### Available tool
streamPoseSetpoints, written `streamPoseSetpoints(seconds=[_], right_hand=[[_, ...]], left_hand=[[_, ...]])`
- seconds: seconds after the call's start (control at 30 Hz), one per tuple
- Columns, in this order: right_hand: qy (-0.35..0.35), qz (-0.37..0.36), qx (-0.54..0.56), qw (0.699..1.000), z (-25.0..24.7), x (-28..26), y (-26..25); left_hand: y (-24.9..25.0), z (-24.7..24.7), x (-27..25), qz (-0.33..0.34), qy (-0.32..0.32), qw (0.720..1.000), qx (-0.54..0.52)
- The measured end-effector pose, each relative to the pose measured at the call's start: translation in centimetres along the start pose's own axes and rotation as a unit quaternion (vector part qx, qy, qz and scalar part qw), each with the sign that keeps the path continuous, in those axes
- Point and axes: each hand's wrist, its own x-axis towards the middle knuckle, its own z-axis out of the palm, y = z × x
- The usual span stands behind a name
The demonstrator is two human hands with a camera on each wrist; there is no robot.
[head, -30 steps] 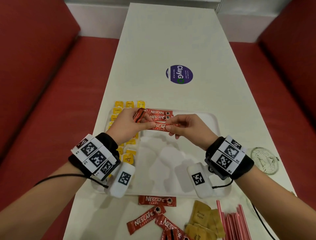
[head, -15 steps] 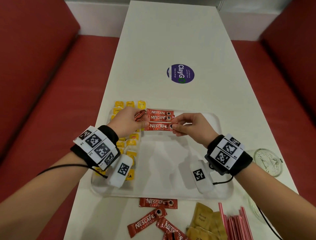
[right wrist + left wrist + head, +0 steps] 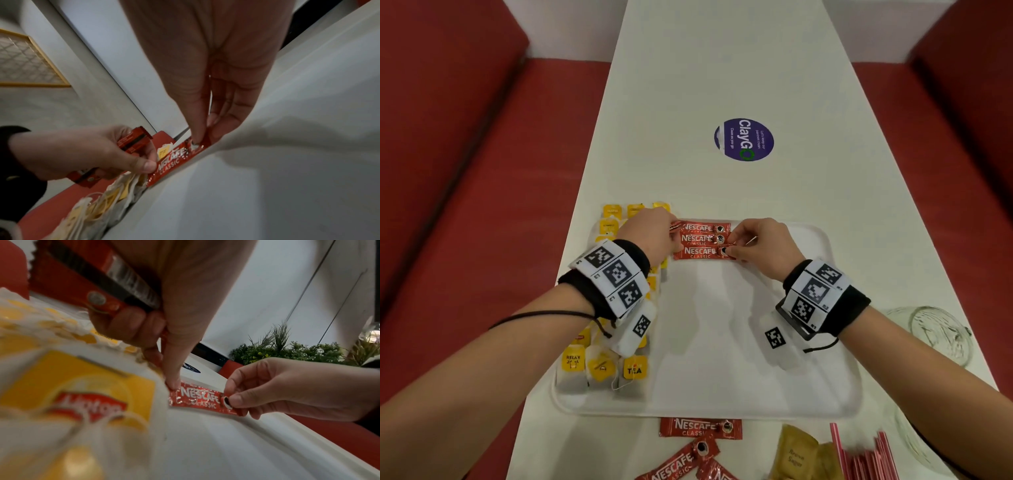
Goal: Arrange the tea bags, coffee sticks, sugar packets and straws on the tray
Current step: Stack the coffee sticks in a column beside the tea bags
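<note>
Since the earlier frames the third coffee stick [image 3: 702, 253] has come down from mid-air onto the white tray [image 3: 835, 377] and now lies flat, touching the second stick [image 3: 700, 239] in a row of three at the tray's far edge. The left hand [image 3: 650, 233] pinches the stick's left end with thumb and forefinger while its curled fingers grip spare sticks [image 3: 98, 282] against the palm; the right hand [image 3: 760, 245] pinches the right end, thumb on the printed cup. All three sticks run left to right, long axis parallel to the tray's far rim, lettering readable from the near side, cup emblem to the right. Tea bags [image 3: 599, 370] with yellow tags fill the tray's left side in columns, touching the sticks' left ends. The tray's centre, right side and near half are bare — open room on that side. On the table [image 3: 722, 68] just beyond the near rim lie loose coffee sticks [image 3: 700, 428], brown sugar packets [image 3: 796, 452] and red straws [image 3: 866, 459]; a glass jar [image 3: 938, 335] stands off the tray's right edge. A round purple sticker [image 3: 743, 139] sits farther up the table — well apart from the tray.
</note>
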Motion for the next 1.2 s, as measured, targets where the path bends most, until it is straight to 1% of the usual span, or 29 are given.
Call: streamPoseSetpoints(seconds=[0.13, 0.33, 0.63, 0.77, 0.9, 1.2], right_hand=[[-0.008, -0.002, -0.017, 1.000, 0.3, 0.5, 0.1], [-0.008, -0.013, -0.021, 1.000, 0.4, 0.9, 0.2], [0.000, -0.012, -0.026, 1.000, 0.9, 1.0, 0.4], [0.016, -0.014, -0.053, 0.998, 0.8, 0.9, 0.4], [-0.001, -0.011, -0.088, 0.996, 0.7, 0.8, 0.4], [0.001, -0.016, -0.086, 0.996, 0.8, 1.0, 0.4]], left_hand=[[-0.2, 0.4, 0.8, -0.009, 0.000, 0.999, 0.034], [0.1, 0.3, 1.3, -0.003, 0.009, 0.997, 0.071], [0.0, 0.3, 0.7, -0.004, 0.012, 0.998, 0.063], [0.3, 0.4, 0.4, 0.005, 0.016, 0.997, 0.079], [0.5, 0.5, 0.4, 0.011, 0.012, 0.995, 0.096], [0.3, 0.5, 0.7, 0.014, 0.022, 0.996, 0.091]])
